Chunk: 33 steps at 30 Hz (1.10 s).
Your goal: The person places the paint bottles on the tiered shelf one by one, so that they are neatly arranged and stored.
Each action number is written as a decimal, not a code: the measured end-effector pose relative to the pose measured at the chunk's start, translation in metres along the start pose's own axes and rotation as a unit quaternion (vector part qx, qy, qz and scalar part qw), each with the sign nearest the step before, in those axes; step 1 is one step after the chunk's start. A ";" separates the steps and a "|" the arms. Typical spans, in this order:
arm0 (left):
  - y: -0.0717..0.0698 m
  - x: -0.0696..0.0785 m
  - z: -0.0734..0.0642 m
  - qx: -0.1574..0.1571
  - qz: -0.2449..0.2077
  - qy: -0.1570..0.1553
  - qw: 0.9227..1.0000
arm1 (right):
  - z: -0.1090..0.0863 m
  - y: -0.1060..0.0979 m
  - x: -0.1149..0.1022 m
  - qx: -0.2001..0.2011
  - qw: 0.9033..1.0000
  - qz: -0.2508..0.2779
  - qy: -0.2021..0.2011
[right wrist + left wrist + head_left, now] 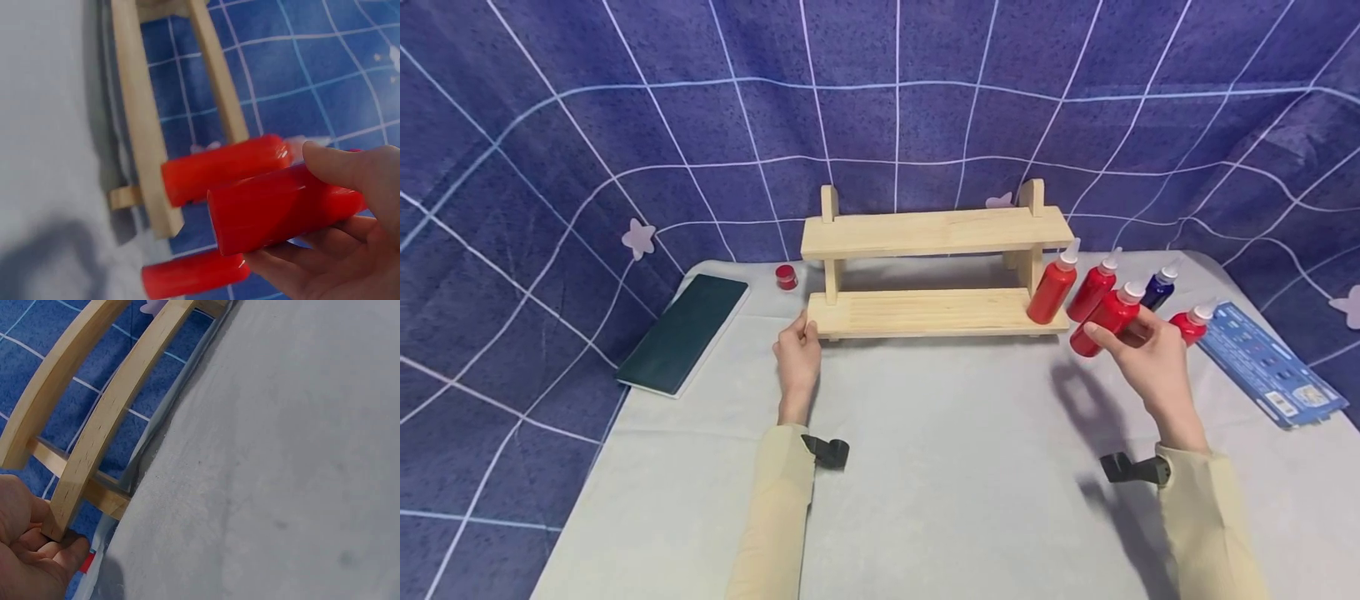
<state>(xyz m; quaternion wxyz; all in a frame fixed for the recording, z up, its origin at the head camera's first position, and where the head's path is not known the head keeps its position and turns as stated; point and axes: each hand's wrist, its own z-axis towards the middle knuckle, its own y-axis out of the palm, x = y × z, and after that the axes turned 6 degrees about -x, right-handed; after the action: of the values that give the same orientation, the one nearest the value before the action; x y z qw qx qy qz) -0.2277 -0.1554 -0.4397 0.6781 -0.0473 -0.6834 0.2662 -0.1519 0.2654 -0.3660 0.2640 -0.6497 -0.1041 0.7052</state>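
My left hand (797,360) grips the left end of the lower board of a two-tier wooden shelf (925,312), thumb and fingers around the board's end in the left wrist view. In my right hand (1153,362) is a red squeeze bottle (1108,317) with a white nozzle cap, held tilted above the table. An orange-red bottle (1052,292) stands on the right end of the lower board, just left of the held one. Close behind the held bottle stands another red bottle (1092,293). The right wrist view shows thumb and fingers around the held bottle (275,209).
A dark blue bottle (1160,287) and a further red bottle (1187,325), partly hidden by my hand, stand at the right. Beyond them lies a blue printed package (1273,362). On the left are a small red-lidded jar (786,277) and a dark green notebook (688,333).
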 end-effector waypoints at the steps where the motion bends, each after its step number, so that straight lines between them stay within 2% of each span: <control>1: 0.000 0.000 0.000 0.000 0.001 -0.001 1.000 | -0.001 0.001 -0.003 -0.002 1.000 -0.001 -0.005; 10: -0.002 0.000 -0.003 -0.003 0.004 -0.004 1.000 | -0.004 0.012 -0.028 -0.020 0.999 0.006 -0.027; 17: -0.002 0.001 -0.003 -0.006 0.000 -0.001 1.000 | -0.002 0.023 -0.035 -0.038 0.999 0.015 -0.036; 24: -0.002 -0.001 -0.002 -0.002 -0.001 0.012 1.000 | 0.003 0.038 -0.041 -0.036 0.999 0.010 -0.037; 30: -0.003 0.000 -0.002 -0.003 0.000 0.016 1.000 | 0.010 0.056 -0.045 -0.052 0.995 0.055 -0.059; 33: -0.003 0.000 -0.004 0.001 0.003 0.015 1.000 | 0.013 0.065 -0.046 -0.058 0.994 0.059 -0.074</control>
<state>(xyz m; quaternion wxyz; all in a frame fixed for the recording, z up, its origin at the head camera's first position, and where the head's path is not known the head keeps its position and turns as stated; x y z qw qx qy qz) -0.2234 -0.1568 -0.4389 0.6873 -0.0527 -0.6730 0.2682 -0.1797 0.1901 -0.3566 0.1759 -0.6151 -0.1255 0.7582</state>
